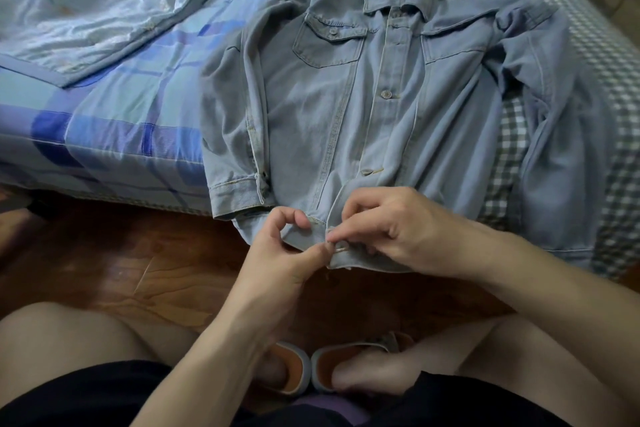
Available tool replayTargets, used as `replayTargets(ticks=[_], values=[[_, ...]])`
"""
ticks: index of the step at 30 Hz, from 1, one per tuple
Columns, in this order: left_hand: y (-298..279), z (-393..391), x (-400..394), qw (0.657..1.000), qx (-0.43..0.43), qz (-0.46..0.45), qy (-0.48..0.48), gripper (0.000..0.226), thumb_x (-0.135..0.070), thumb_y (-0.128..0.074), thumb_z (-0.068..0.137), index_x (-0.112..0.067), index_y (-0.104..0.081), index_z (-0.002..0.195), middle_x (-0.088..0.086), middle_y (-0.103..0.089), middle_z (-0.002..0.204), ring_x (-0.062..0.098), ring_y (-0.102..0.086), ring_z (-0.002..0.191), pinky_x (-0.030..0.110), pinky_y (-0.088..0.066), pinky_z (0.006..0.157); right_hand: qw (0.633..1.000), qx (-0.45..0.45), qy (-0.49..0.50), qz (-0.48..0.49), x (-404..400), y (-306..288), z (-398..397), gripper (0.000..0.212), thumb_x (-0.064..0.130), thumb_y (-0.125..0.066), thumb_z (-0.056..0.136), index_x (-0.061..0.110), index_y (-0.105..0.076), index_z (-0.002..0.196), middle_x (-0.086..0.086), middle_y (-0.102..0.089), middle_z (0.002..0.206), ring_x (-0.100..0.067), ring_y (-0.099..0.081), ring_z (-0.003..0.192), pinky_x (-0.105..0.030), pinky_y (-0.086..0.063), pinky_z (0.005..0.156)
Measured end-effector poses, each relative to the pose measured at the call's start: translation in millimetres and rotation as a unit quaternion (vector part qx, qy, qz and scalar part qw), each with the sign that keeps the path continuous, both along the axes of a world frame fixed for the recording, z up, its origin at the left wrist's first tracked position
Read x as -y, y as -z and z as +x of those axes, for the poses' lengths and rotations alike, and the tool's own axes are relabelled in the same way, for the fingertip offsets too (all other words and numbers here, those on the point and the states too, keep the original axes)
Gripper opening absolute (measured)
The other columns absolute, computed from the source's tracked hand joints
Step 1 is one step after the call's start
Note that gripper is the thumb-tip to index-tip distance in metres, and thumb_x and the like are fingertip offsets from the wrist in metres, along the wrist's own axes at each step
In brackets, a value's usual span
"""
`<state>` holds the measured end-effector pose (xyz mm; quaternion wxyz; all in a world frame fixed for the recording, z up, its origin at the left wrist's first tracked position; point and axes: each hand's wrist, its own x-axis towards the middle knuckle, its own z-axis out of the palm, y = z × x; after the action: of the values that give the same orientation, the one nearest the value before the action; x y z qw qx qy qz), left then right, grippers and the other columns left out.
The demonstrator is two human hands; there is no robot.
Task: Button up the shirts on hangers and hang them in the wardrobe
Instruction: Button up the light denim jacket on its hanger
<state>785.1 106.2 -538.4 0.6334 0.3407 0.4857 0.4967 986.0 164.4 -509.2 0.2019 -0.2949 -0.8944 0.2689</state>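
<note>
Both hands pinch the shirt [377,121] hem hanging off the bed [114,121] edge: left hand [284,253] fingers [301,218] and right hand [391,229] fingers meet at the bottom button, with the placket running straight away from them toward the collar.

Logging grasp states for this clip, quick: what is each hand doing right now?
Left hand: pinching the hem of the denim shirt.
Right hand: pinching the hem at its bottom button.
</note>
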Motion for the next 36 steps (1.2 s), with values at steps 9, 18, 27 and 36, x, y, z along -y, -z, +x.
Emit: replayTargets(ticks=[9,18,27,36], values=[[-1,13,8,0.995,0.095,-0.024,-0.026,0.046,0.004,-0.078,0.065,-0.018,-0.055,0.099,0.009,-0.054,0.069,0.02,-0.054,0.067,0.03,-0.047,0.074,0.928,0.07,-0.098,0.353,-11,5,2,0.02,0.019,-0.062,0.102,0.004,-0.075,0.107,-0.006,-0.066,0.082,-0.023,-0.059,0.064,-0.037,-0.051,0.056],[4,-1,1,0.995,0.102,-0.002,0.018,0.047,0.01,-0.074,0.066,-0.013,-0.052,0.101,0.009,-0.061,0.069,0.022,-0.059,0.068,0.028,-0.058,0.071,0.886,0.064,-0.126,0.442,-10,16,5,0.016,0.003,-0.06,0.1,-0.005,-0.074,0.103,-0.008,-0.064,0.078,-0.023,-0.055,0.06,-0.037,-0.05,0.055],[13,-3,1,0.996,0.082,-0.024,0.04,0.044,0.011,-0.078,0.065,-0.018,-0.059,0.093,0.012,-0.053,0.069,0.022,-0.055,0.063,0.033,-0.053,0.072,0.885,0.076,-0.133,0.439,-6,21,7,0.016,0.003,-0.059,0.1,-0.002,-0.074,0.098,-0.007,-0.063,0.077,-0.022,-0.052,0.061,-0.035,-0.045,0.057],[3,4,6,0.985,0.154,-0.056,0.053,0.04,0.024,-0.059,0.078,-0.01,-0.048,0.095,0.003,-0.057,0.052,0.012,-0.058,0.048,0.021,-0.053,0.055,0.878,0.085,-0.112,0.459,-3,15,5,0.015,0.01,-0.066,0.094,0.005,-0.07,0.081,-0.004,-0.055,0.07,-0.022,-0.049,0.057,-0.035,-0.039,0.05]])
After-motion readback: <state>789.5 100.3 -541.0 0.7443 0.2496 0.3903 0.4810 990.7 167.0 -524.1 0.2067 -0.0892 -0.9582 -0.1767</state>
